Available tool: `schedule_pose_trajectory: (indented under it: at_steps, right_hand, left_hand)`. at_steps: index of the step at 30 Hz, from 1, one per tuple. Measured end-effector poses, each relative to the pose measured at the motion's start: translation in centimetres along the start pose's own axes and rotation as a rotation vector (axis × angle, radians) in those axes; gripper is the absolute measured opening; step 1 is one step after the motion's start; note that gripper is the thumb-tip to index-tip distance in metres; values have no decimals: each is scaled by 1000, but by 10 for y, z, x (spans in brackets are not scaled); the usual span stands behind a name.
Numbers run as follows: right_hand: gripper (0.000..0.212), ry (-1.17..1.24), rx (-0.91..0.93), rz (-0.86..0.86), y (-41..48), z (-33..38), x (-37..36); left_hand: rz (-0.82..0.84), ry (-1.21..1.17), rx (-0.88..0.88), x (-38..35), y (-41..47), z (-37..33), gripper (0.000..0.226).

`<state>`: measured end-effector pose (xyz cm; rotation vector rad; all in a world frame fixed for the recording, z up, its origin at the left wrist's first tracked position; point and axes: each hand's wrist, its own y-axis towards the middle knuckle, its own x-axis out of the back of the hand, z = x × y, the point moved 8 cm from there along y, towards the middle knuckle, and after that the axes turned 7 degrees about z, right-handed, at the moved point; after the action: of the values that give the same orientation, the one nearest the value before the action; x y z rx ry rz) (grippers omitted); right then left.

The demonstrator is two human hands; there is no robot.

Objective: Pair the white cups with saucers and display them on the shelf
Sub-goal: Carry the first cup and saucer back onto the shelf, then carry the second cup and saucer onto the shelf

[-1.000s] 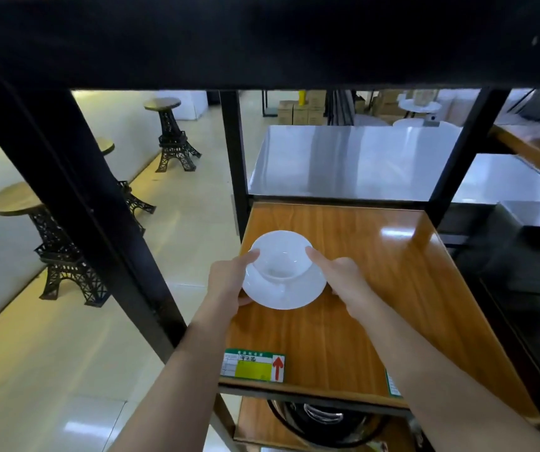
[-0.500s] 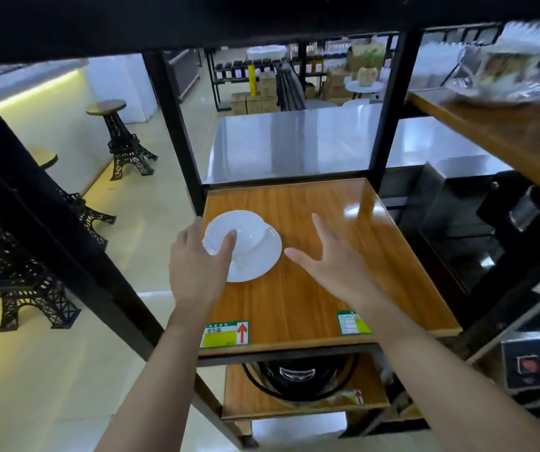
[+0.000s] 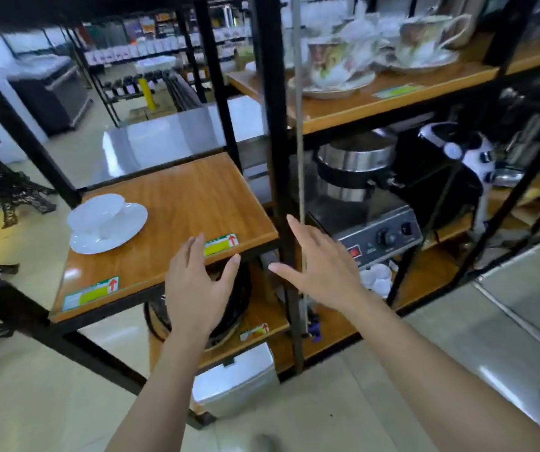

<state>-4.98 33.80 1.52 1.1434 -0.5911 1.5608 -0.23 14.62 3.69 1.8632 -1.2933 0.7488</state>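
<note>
The left hand (image 3: 197, 288) is open and holds nothing; its fingers are spread and point up to 12 o'clock, the back of the hand faces the camera, and it hangs in front of the front edge of the wooden shelf (image 3: 180, 203). The right hand (image 3: 321, 265) is also open and empty, with the thumb stretched toward 9 o'clock and the fingers toward 11 o'clock, in front of a black upright post (image 3: 272, 125) of the rack. The two hands are apart, side by side, and both forearms come in from the bottom of the view.

The white cup (image 3: 99, 210) stands on its white saucer (image 3: 112, 236) on the shelf, at about 10 o'clock from the left hand, near the shelf's left edge and well apart from both hands. A yellow-green label (image 3: 221, 244) with a red arrow sits on the shelf edge just beside the left fingers. At 1 o'clock from the right hand a higher shelf bears flowered cups on saucers (image 3: 337, 66), rather blurred. Below them stands a steel appliance with knobs (image 3: 376, 230).
</note>
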Motion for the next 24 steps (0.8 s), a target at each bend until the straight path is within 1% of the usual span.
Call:
schedule_pose_trajectory:
  at_steps: [3, 6, 10, 13, 16, 19, 24]
  right_hand:
    - [89, -103, -103, -78, -57, -55, 40]
    - [86, -153, -228, -143, -125, -114, 79]
    - [86, -212, -467, -207, -218, -196, 135]
    - [87, -252, -649, -276, -294, -245, 177]
    - [87, -255, -833, -351, -375, -288, 210]
    - [85, -329, -1004, -419, -455, -322, 239]
    - [82, -370, -1246, -490, -588, -374, 281]
  left_hand:
    - [97, 14, -117, -46, -31, -63, 69]
    - [199, -18, -234, -93, -61, -136, 69]
    - [325, -97, -452, -150, -105, -244, 63]
    - [403, -130, -600, -192, -142, -321, 62]
    - [499, -181, -736, -234, -189, -394, 63]
    - [592, -203, -863, -275, -243, -464, 63]
    - [774, -279, -1029, -341, -343, -574, 63]
